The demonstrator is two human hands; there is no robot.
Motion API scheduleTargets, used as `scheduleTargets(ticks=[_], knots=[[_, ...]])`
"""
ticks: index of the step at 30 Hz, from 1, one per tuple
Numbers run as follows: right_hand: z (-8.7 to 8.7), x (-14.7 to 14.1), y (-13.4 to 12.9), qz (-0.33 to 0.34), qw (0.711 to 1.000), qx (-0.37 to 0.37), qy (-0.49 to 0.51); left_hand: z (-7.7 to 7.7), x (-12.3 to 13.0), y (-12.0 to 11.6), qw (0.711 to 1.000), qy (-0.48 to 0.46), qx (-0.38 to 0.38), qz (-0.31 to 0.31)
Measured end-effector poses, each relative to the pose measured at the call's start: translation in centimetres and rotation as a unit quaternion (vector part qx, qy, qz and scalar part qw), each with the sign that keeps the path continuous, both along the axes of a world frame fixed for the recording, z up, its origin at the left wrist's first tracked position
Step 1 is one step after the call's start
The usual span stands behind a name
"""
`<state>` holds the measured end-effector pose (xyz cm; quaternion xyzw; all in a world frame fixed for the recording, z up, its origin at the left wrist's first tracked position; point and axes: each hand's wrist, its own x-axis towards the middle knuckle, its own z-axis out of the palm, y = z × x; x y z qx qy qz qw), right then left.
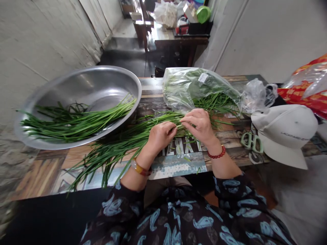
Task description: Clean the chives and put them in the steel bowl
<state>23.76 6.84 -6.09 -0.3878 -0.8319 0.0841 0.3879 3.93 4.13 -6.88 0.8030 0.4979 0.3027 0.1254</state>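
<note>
Long green garlic chives (122, 137) lie across the table, their leafy ends hanging towards the front edge on the left. My left hand (160, 136) is closed around some of the stems near their pale ends. Just right of it, my right hand (199, 126) pinches at the pale stem tips with thumb and fingers. More chives (79, 124) rest in a wide metal basin (63, 73) at the left. Behind my hands lies a clear plastic bag (187, 81) with greens inside, and loose chives (217, 102) sit beside it. Small green scraps are scattered below my hands.
On the right are green-handled scissors (251, 142), a white cap (283, 126), a crumpled clear bag (254, 93) and a red-and-yellow package (306, 88). A second table (163, 35) holding bags and boxes stands farther back. Walls flank both sides.
</note>
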Motion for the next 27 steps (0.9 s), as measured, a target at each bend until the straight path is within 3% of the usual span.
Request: scheduleTargets(ticks=[4,8,12,15,17,21,24,27], knots=[[-0.5,-0.7,-0.3,0.03,0.999,-0.024,-0.004,-0.3,0.1,0.1,1.0,-0.017,-0.001,-0.009],[-0.9,-1.9,-0.2,0.018,0.988,-0.097,0.115,-0.5,0.1,0.3,0.998,-0.066,-0.005,-0.006],[-1.4,-0.9,0.9,-0.101,0.945,-0.18,0.254,-0.1,-0.1,0.5,0.991,-0.126,-0.034,0.006],[-1.5,1.1,1.5,-0.194,0.912,-0.16,0.325,0.6,-0.4,0.4,0.975,-0.197,-0.101,0.018],[-1.3,2.1,1.6,-0.207,0.92,-0.115,0.313,0.9,-0.5,0.2,0.956,-0.236,-0.175,0.003],[-0.3,2.2,1.0,-0.192,0.963,0.017,0.187,1.2,-0.6,0.0,0.914,-0.28,-0.29,-0.033],[0.3,1.5,0.7,-0.133,0.979,0.097,0.123,1.2,-0.6,0.0,0.909,-0.288,-0.296,-0.053],[0.4,0.9,0.6,-0.033,0.995,0.081,0.046,1.2,-0.6,0.1,0.912,-0.289,-0.284,-0.072]])
